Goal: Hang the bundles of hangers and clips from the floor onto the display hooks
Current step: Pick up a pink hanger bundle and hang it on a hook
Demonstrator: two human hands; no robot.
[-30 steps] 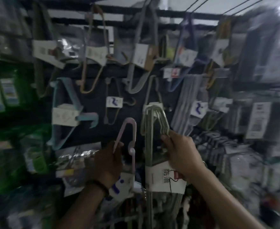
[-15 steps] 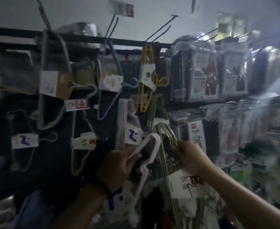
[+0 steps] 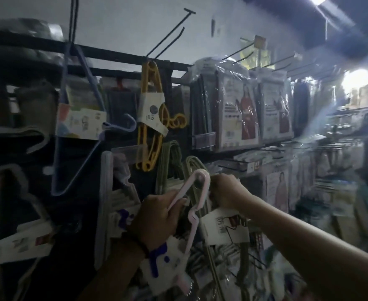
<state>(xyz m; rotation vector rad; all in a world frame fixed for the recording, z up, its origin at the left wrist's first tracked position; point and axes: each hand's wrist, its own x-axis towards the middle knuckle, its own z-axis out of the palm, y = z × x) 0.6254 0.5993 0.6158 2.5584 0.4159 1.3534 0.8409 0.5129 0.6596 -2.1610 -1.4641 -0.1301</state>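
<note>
Left hand clamped on pink bundle, right hand gripping green bundle. We untangle first, then hang singly on free peg, rack top edge.

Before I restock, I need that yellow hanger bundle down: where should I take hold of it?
Probably at the paper sleeve banding the yellow hanger bundle, coming from the front: it hangs upright from its top, and the sleeve keeps the hangers together.
</note>
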